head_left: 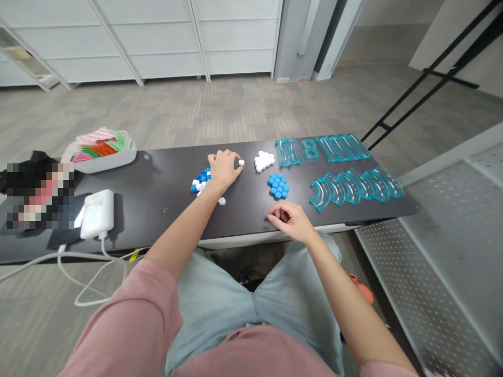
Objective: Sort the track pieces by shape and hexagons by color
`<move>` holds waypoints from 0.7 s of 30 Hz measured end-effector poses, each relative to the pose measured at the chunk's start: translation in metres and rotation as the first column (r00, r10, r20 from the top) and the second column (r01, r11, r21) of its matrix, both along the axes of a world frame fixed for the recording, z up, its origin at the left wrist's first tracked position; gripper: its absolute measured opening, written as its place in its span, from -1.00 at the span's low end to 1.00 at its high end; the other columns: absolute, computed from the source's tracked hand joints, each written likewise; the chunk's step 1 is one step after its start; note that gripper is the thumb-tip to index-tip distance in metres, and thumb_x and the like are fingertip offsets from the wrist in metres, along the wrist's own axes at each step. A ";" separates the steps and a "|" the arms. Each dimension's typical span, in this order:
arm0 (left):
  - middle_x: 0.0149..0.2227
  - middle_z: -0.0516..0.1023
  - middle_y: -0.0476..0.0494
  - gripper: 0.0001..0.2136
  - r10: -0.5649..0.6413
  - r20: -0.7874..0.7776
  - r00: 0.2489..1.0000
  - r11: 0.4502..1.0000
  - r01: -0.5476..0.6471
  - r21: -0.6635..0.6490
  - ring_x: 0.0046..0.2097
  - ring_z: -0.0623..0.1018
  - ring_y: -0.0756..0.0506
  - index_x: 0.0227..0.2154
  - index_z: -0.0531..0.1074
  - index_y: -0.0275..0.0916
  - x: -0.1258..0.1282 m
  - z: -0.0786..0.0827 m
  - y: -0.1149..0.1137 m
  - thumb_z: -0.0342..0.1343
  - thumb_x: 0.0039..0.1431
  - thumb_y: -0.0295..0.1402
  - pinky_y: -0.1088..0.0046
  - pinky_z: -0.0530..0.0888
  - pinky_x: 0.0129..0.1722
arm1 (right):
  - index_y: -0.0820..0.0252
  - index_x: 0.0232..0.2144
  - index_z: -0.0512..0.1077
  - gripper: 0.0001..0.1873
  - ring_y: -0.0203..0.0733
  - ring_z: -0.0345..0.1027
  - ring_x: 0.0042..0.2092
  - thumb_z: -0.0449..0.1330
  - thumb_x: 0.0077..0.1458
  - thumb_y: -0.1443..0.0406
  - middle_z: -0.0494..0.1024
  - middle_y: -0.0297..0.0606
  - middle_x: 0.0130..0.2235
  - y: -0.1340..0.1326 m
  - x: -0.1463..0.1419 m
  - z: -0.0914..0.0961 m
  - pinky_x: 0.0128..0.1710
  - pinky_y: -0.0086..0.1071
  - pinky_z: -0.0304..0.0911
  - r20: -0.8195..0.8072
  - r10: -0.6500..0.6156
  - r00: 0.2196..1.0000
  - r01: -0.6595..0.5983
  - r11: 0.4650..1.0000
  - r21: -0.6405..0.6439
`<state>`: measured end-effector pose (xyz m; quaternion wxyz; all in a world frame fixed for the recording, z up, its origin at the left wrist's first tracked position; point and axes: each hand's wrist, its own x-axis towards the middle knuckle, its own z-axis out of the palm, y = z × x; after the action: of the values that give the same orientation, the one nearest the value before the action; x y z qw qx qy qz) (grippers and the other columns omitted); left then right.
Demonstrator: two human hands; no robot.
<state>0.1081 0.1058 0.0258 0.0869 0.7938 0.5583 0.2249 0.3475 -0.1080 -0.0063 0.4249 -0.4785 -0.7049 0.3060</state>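
My left hand (223,168) reaches over the dark table, thumb and index finger pinched around a small white hexagonal tile (241,163). Beneath and beside that wrist lies a loose pile of blue and white hexagonal tiles (201,180), partly hidden by my forearm. A single white tile sits apart, just right of the forearm. Farther right, white tiles (264,161) are grouped flat together. Nearer to me is a cluster of blue hexagonal tiles (279,186). My right hand (290,220) hovers or rests by the table's front edge, fingers loosely curled, nothing visible in them.
Clear teal-edged plastic pieces, straight (341,147) and curved (356,187), line the table's right end. On the left stand a white bin (104,162) of colourful items and a white box (97,213) with cables. A small ring-like object (165,210) lies near the front.
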 end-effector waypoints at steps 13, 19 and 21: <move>0.01 0.85 -0.30 -0.90 -0.117 -0.099 0.988 0.993 0.117 -0.013 0.24 0.57 -0.53 -0.16 0.81 -0.01 0.011 0.001 0.052 0.44 0.43 -0.17 -0.28 0.26 0.37 | 0.02 -0.16 0.69 -0.92 -0.23 0.26 -0.46 0.43 0.43 0.19 0.53 -0.37 -0.37 -0.004 0.000 0.002 -0.42 -0.27 0.18 0.012 0.007 1.000 -0.008 0.999 0.049; -0.04 0.86 -0.25 -0.81 -0.095 0.037 0.995 0.993 0.097 -0.068 0.17 0.65 -0.48 -0.02 0.79 0.00 0.011 -0.002 0.071 0.42 0.46 -0.09 -0.29 0.24 0.40 | 0.01 -0.17 0.67 -0.96 -0.20 0.30 -0.46 0.41 0.42 0.25 0.52 -0.36 -0.37 -0.006 -0.002 0.006 -0.43 -0.25 0.19 0.015 0.010 1.000 -0.011 0.998 0.065; -0.06 0.86 -0.23 -0.86 -0.071 0.048 0.996 0.993 0.075 -0.088 0.15 0.68 -0.46 -0.10 0.80 0.00 0.011 -0.001 0.076 0.36 0.50 -0.15 -0.30 0.21 0.42 | 0.00 -0.17 0.66 -0.97 -0.19 0.30 -0.46 0.41 0.42 0.26 0.52 -0.36 -0.37 -0.007 -0.002 0.006 -0.43 -0.24 0.20 0.019 0.011 1.000 -0.012 0.998 0.069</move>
<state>0.1192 0.1822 0.0246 0.1429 0.8038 0.5364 0.2141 0.3452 -0.1150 0.0000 0.4329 -0.4623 -0.7216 0.2795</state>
